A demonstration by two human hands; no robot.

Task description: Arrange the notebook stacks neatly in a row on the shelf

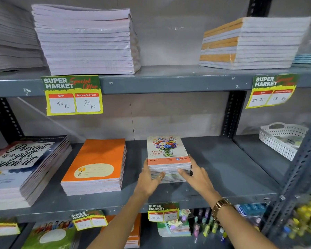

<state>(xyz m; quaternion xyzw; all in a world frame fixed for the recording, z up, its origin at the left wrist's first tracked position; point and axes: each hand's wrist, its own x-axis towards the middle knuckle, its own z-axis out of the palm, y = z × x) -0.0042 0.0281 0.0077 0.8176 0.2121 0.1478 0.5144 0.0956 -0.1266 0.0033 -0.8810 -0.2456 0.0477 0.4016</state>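
My two hands (150, 179) (197, 175) set against a stack of flower-printed paper notebooks (167, 153) on a grey metal shelf (223, 168).
The stack stands mid-shelf, right of a pile of orange-covered notebooks (97, 159). My left hand is spread, thumb up the stack's left side, fingers flat across its front edge. My right hand, also spread, presses the right front corner.

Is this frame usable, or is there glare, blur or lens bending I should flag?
Head view: lighting is even and soft, with small glare streaks on the plastic-wrapped stack; head view: the upper shelf edge bows from the wide lens; head view: the right price tag and white basket blur near the border, while the flower notebooks, left hand and right hand are sharp.
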